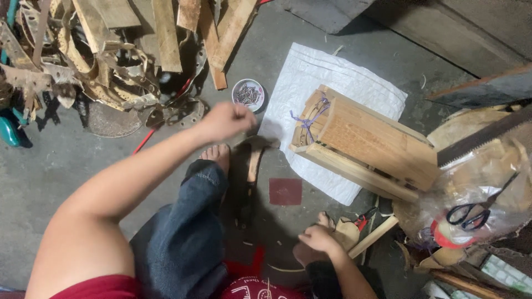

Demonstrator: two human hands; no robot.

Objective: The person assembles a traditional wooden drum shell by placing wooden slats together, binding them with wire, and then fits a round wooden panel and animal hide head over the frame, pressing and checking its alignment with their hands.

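- On the grey floor (50,160), we sit with one leg in blue jeans (188,232) stretched out, and our bare foot (217,155) points to 12 o'clock.
- Our left hand (226,120) is up in the air, just past our toes. It is curled into a fist. It is blurry, so we cannot tell if it pinches something small.
- A little round tin of nails (248,94) sits at 1 o'clock from that fist, close by.
- Under the fist, a curved dark piece of wood (248,177) lies on the floor next to our foot.
- Our right hand (315,241) is low, at 5 o'clock from the foot. Its fingers are bent and rest on a pale scrap of wood (344,231). We cannot tell if it grips it.
- A thin wood stick (377,235) and red-handled pliers (363,218) lie just beside that hand.
- A small dark red square (285,191) lies flat between the two hands.
- At 2 o'clock, a wooden box made of slats (368,144) rests tilted on a white sack (332,72). Purple string (313,116) is tied at its end.
- At 3 o'clock, a saw (487,133) and black scissors (468,216) lie on a heap.
- At 11 o'clock, a big pile of scrap wood (122,50) fills the corner.
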